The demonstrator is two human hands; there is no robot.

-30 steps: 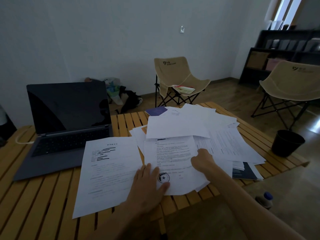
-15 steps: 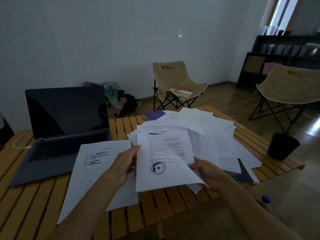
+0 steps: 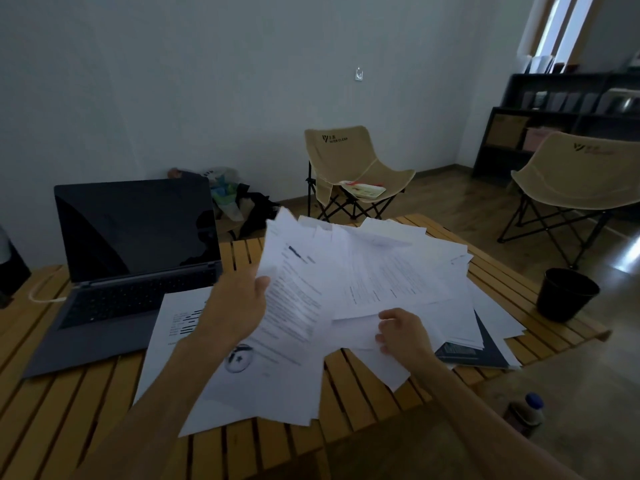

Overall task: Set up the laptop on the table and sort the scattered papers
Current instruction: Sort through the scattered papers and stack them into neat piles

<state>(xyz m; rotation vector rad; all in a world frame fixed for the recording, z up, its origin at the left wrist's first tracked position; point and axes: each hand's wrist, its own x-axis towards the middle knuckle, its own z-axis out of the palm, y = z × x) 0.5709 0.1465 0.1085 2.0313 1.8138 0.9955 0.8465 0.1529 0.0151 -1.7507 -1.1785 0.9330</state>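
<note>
Laptop, dark grey and open (image 3: 138, 271), sits left on the wooden slat table (image 3: 52, 393). My left hand (image 3: 235, 306) pinches a thin, floppy white stamped paper sheet (image 3: 277, 358) by its edge. My right hand (image 3: 403, 332) grips the slippery loose white paper pile (image 3: 398, 271).

Laptop left, papers centre-right on the table (image 3: 62, 407)

Laptop (image 3: 128, 265) open at table's left; one sheet (image 3: 173, 327) just beside its front-right corner. Left hand (image 3: 239, 303) lifts a stamped sheet (image 3: 273, 341) over it — right hand (image 3: 401, 330) on the paper pile (image 3: 398, 271) to the right. Bin (image 3: 566, 294) off table's right edge, bottle (image 3: 528, 410) on floor nearer; two chairs (image 3: 349, 168) behind.
</note>
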